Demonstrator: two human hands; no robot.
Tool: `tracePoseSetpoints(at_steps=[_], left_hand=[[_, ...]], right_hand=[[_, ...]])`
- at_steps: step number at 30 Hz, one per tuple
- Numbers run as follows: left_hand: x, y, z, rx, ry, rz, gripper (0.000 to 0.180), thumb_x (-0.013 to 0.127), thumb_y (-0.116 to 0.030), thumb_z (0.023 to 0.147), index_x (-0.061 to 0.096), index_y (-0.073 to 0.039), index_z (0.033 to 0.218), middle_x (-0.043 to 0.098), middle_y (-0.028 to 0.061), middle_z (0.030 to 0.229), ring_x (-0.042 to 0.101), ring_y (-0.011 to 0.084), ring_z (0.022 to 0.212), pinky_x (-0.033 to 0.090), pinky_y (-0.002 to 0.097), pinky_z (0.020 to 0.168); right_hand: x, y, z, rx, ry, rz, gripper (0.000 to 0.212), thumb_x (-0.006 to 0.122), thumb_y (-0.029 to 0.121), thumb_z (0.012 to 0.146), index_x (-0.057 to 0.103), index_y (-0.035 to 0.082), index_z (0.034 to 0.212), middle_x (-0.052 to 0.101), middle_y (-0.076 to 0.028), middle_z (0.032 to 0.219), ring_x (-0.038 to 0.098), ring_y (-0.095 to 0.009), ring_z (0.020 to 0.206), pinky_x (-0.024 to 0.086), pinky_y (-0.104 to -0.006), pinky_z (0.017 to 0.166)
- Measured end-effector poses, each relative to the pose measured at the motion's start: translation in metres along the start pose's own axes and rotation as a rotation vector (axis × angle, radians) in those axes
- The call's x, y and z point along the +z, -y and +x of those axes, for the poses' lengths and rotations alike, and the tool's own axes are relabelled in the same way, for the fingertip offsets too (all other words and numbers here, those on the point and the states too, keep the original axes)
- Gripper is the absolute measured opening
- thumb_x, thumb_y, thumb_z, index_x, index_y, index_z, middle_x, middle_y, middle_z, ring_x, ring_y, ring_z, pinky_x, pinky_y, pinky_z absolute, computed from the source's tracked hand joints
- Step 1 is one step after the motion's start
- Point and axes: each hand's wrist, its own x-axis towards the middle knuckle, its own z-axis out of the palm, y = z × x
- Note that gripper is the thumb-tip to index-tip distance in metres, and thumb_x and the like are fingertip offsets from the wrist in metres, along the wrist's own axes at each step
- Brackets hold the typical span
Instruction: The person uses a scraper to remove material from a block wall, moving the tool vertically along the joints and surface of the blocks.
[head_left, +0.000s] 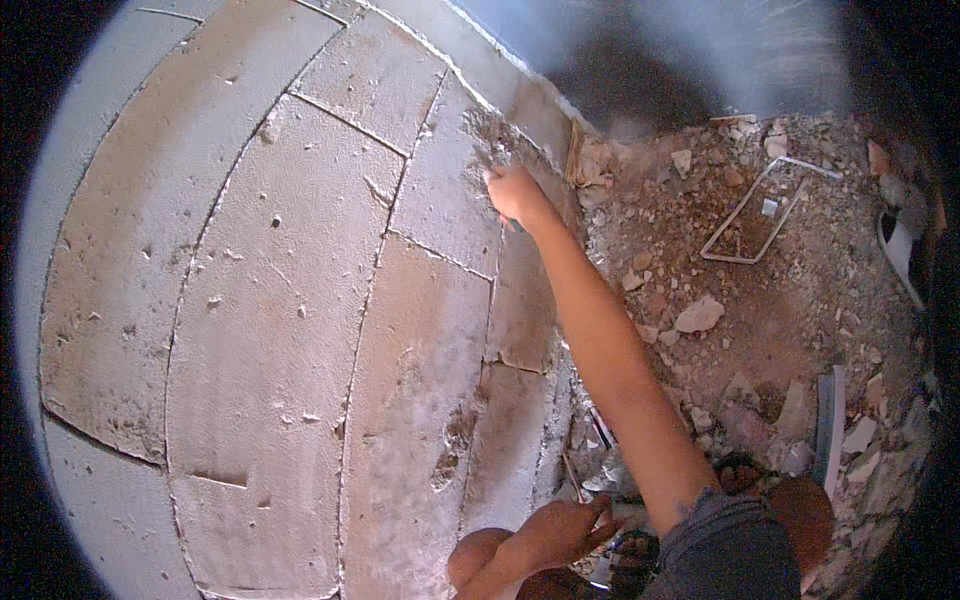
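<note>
My right arm stretches up and away to a pale block wall [290, 300]. My right hand [515, 195] is closed at the wall face, just below a rough, dark, chipped patch [487, 130]. A short dark handle end [515, 226] sticks out under the fist; the working end of this tool cannot be made out. Low in the view, my left hand [562, 532] rests by my bent knee [478, 552] with its fingers curled. A thin brown stick [572, 476] shows just above it; whether the hand grips anything is hidden.
Broken rubble [700, 314] and dirt cover the floor right of the wall. A bent white frame [735, 225] lies on it farther off, and a long pale strip [832, 430] lies nearer right. Dust hangs over the dark area [640, 70] at the back.
</note>
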Motion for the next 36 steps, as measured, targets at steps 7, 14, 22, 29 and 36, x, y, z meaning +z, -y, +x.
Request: tracePoseSetpoints(at_steps=[7,14,22,29,36], left_hand=[[-0.004,-0.009,-0.004,-0.046,0.065,-0.020,0.043,0.044,-0.043,0.092,0.050,-0.003,0.107,0.063,0.0216,0.075,0.061,0.0416,0.068,0.047,0.0515,0.063],[-0.003,0.002,-0.003,-0.046,0.026,-0.034,0.041,0.044,-0.043,0.092,0.051,-0.004,0.102,0.064,0.0203,0.079,0.061,0.0413,0.070,0.048,0.0493,0.065],[-0.003,-0.011,0.004,0.026,0.057,0.030,0.040,0.044,-0.042,0.092,0.051,-0.003,0.103,0.063,0.0216,0.075,0.061,0.0421,0.070,0.048,0.0504,0.064],[-0.007,-0.011,-0.013,-0.091,0.060,0.012,0.039,0.046,-0.041,0.091,0.051,-0.004,0.103,0.062,0.0224,0.072,0.061,0.0425,0.069,0.047,0.0518,0.062],[-0.006,-0.006,-0.021,-0.140,0.099,0.016,0.038,0.044,-0.043,0.092,0.047,-0.009,0.109,0.062,0.0220,0.072,0.061,0.0434,0.069,0.048,0.0512,0.063]], right_hand=[[-0.003,0.004,-0.010,-0.124,-0.042,-0.058,0.035,0.044,0.023,0.089,0.060,-0.003,0.074,0.059,-0.019,0.055,0.061,-0.030,0.049,0.050,-0.0427,0.055],[-0.009,-0.004,0.010,-0.081,0.090,-0.075,0.036,0.039,0.022,0.092,0.061,-0.002,0.075,0.059,-0.020,0.057,0.061,-0.031,0.050,0.051,-0.0455,0.060],[-0.010,-0.034,0.035,-0.177,0.003,-0.245,0.027,0.052,0.020,0.084,0.065,-0.003,0.081,0.064,-0.022,0.073,0.065,-0.033,0.072,0.052,-0.0439,0.068],[0.017,-0.003,-0.026,-0.053,-0.045,-0.080,0.027,0.052,0.019,0.083,0.062,-0.002,0.097,0.064,-0.023,0.088,0.063,-0.037,0.081,0.050,-0.0444,0.074],[0.033,-0.024,-0.009,-0.267,-0.097,-0.115,0.030,0.050,0.024,0.085,0.063,-0.002,0.085,0.062,-0.023,0.083,0.060,-0.039,0.084,0.048,-0.0451,0.073]])
